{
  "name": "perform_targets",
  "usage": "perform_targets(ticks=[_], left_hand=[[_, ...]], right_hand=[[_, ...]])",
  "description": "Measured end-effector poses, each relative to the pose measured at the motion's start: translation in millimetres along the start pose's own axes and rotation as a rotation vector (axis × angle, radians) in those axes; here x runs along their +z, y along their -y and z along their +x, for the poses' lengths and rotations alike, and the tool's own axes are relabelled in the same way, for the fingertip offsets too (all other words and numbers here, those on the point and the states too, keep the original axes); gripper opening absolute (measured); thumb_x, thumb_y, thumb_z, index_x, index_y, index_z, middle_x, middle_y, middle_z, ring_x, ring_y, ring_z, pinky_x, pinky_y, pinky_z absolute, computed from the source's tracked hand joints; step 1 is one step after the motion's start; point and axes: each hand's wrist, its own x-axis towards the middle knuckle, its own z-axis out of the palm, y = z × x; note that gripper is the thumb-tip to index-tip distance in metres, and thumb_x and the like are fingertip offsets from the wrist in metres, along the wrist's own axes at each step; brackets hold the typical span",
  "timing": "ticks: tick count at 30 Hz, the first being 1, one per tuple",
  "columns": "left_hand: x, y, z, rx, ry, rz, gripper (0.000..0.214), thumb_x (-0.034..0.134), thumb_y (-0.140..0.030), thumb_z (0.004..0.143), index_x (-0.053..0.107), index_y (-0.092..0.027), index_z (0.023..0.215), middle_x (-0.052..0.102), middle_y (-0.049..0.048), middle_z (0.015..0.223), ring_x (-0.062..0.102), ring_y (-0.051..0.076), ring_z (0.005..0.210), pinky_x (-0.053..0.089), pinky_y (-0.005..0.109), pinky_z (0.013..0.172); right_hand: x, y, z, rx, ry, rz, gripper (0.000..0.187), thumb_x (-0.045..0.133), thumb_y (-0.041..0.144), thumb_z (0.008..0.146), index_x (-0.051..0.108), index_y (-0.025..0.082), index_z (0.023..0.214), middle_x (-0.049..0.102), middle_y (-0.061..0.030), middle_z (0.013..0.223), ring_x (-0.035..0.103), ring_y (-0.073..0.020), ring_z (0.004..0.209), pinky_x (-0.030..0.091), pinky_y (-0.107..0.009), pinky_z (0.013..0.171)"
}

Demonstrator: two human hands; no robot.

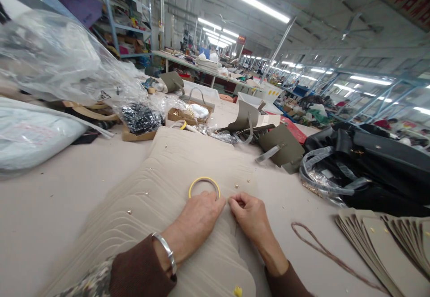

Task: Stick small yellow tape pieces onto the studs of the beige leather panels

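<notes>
Head view: big tan sheets point(198, 156) lie fanned on table point(53, 212). 6 gold bits point(129, 212) show on sheets: 4 left, 2 right. Left hand point(201, 214) curled by yellow ring point(204, 178); grip hidden. Right hand point(251, 214) pinched narrow; can't tell what's inside. Work looks partway; what's left, can't tell.
</notes>
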Motion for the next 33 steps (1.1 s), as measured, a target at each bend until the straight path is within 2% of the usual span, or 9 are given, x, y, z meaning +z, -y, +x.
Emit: perform_targets(ticks=[3,5,8,11,14,18,26,29,33], left_hand=[[-1.2,0,0,0.007,0.008,-0.005,0.023,0.035,-0.011,0.094,0.055,-0.020,0.101,0.058,0.0063,0.086,0.058,0.023,0.083,0.050,0.034,0.068],[-2.7,-1,0,0.004,0.016,-0.001,0.023,0.036,-0.011,0.093,0.056,-0.019,0.101,0.058,0.0064,0.087,0.057,0.023,0.085,0.049,0.034,0.070],[-3.7,-1,0,-0.001,0.027,0.010,0.022,0.037,-0.010,0.093,0.056,-0.019,0.099,0.058,0.0061,0.088,0.057,0.022,0.086,0.048,0.033,0.072],[-3.9,0,0,0.029,-0.005,0.020,0.020,0.039,-0.008,0.091,0.056,-0.019,0.095,0.059,0.0063,0.088,0.055,0.023,0.087,0.047,0.033,0.072],[-5.1,0,-1,0.049,-0.039,0.038,0.020,0.042,-0.005,0.088,0.056,-0.018,0.091,0.060,0.0068,0.088,0.053,0.024,0.087,0.046,0.036,0.074],[-7.0,0,0,0.048,-0.050,0.035,0.021,0.041,-0.003,0.085,0.055,-0.017,0.092,0.060,0.0067,0.088,0.053,0.023,0.085,0.045,0.036,0.074],[-8.3,5,-2,0.071,-0.114,0.000,0.018,0.037,-0.012,0.094,0.053,-0.019,0.090,0.059,0.0056,0.087,0.052,0.023,0.082,0.043,0.036,0.072],[-9.6,6,-4,0.066,-0.101,-0.027,0.017,0.038,-0.013,0.095,0.053,-0.019,0.089,0.059,0.0053,0.088,0.052,0.022,0.082,0.043,0.035,0.071],[-11.1,7,-2,0.052,-0.116,-0.051,0.015,0.040,-0.012,0.094,0.053,-0.019,0.089,0.059,0.0051,0.089,0.052,0.022,0.084,0.042,0.035,0.073]], right_hand=[[3,2,2,-0.021,-0.010,-0.064,0.020,0.052,0.023,0.079,0.070,0.018,0.071,0.070,-0.0032,0.065,0.063,-0.0171,0.058,0.044,-0.026,0.059],[3,1,2,-0.026,-0.020,-0.085,0.018,0.052,0.022,0.079,0.069,0.017,0.085,0.066,-0.0006,0.059,0.061,-0.0169,0.055,0.043,-0.026,0.057],[2,-6,-2,-0.020,-0.067,-0.065,0.029,0.057,0.027,0.080,0.061,0.016,0.107,0.061,0.0044,0.051,0.059,-0.0176,0.050,0.042,-0.027,0.055],[-3,-14,-9,0.007,-0.060,0.061,0.017,0.057,0.033,0.084,0.062,0.018,0.092,0.063,0.0020,0.056,0.060,-0.0168,0.051,0.044,-0.026,0.052],[-6,-17,-15,-0.074,-0.051,0.094,0.017,0.055,0.030,0.087,0.067,0.019,0.080,0.069,-0.0027,0.070,0.063,-0.0168,0.060,0.047,-0.026,0.058],[-2,-14,-15,-0.195,-0.084,-0.035,0.017,0.055,0.023,0.088,0.071,0.019,0.083,0.072,-0.0048,0.081,0.065,-0.0184,0.074,0.047,-0.027,0.071],[3,-3,-10,-0.236,-0.053,-0.277,0.019,0.052,0.017,0.088,0.070,0.020,0.091,0.067,-0.0032,0.076,0.063,-0.0161,0.070,0.042,-0.024,0.069],[-2,0,-13,-0.209,0.044,-0.261,0.016,0.055,0.015,0.083,0.070,0.020,0.080,0.067,-0.0015,0.071,0.061,-0.0145,0.065,0.040,-0.022,0.064],[-2,4,-15,-0.044,0.161,-0.179,0.018,0.055,0.015,0.079,0.068,0.020,0.068,0.067,0.0001,0.062,0.059,-0.0135,0.058,0.036,-0.022,0.056]])
